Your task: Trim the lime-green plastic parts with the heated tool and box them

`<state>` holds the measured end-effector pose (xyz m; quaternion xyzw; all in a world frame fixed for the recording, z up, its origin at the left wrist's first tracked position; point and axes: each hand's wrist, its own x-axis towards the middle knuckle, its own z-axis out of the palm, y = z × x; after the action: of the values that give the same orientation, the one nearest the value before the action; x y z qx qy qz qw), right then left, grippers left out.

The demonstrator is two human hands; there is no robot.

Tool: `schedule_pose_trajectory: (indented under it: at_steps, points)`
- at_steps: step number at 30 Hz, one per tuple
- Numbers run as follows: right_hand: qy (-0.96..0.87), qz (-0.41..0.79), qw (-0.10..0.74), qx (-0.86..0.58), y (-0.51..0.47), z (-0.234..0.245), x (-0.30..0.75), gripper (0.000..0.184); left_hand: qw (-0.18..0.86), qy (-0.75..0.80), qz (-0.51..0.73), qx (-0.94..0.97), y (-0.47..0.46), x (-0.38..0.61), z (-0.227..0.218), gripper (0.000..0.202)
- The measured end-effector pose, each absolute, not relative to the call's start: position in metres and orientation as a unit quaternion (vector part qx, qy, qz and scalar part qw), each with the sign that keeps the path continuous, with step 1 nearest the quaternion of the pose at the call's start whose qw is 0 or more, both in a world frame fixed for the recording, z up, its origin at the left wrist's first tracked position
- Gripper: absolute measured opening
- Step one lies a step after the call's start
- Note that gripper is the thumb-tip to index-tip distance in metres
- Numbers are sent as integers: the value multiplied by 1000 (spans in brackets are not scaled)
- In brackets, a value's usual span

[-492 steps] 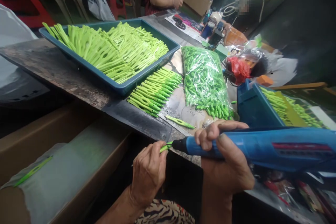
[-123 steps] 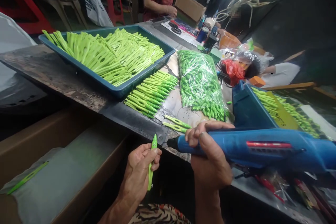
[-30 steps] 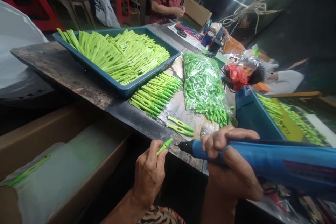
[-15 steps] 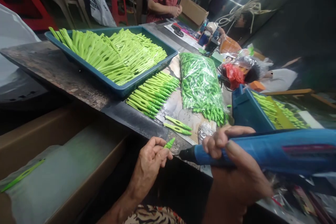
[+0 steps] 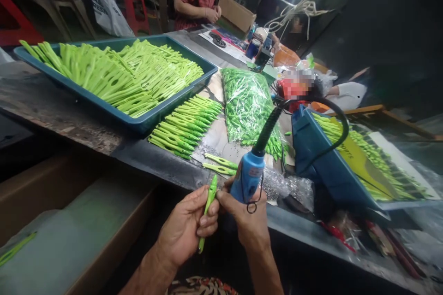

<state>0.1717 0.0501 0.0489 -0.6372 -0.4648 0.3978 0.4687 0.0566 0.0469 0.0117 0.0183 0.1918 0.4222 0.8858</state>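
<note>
Between the thumb and fingers of my left hand [image 5: 188, 221] is a slim green plastic piece [image 5: 212, 194], nearly upright with its pointed tip up. My right hand [image 5: 247, 214] grips a blue corded electric screwdriver [image 5: 247, 173] right beside it; the cord end points up and away, and the driver's tip is hidden. Just beyond my hands, two loose green pieces [image 5: 219, 163] lie on the table. A neat row of similar pieces with darker green tips [image 5: 187, 124] lies behind them.
A blue tray [image 5: 138, 124] heaped with light green pieces stands at left. A clear bag of green tips [image 5: 247, 101] lies mid-table, with a small bag of screws [image 5: 299, 189] nearer. A blue bin [image 5: 328, 170] stands right, an open carton [image 5: 114, 235] lower left. Another person [image 5: 194, 0] works opposite.
The screwdriver has swung from lying sideways to standing with its cord end up, beside my left hand. The green piece in my left hand has turned more upright. The view has shifted right.
</note>
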Motion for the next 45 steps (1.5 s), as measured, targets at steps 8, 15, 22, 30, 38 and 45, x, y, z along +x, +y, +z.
schedule_pose_trajectory:
  at_steps: [8, 15, 22, 30, 38, 45]
  points:
    - [-487, 375, 420, -668, 52, 52, 171, 15, 882, 208, 422, -1, 48, 58, 12, 9]
    - [-522, 302, 405, -687, 51, 53, 167, 9, 871, 225, 436, 29, 46, 58, 10, 15]
    - [-542, 274, 422, -674, 50, 51, 160, 11, 862, 236, 444, 63, 44, 54, 7, 20]
    - [-555, 295, 394, -671, 45, 52, 161, 10, 868, 242, 424, 87, 43, 50, 7, 24]
    - [-516, 381, 347, -685, 50, 55, 165, 13, 880, 221, 401, 128, 42, 44, 4, 22]
    - [-486, 392, 380, -683, 50, 55, 159, 11, 872, 200, 434, 104, 42, 47, 0, 21]
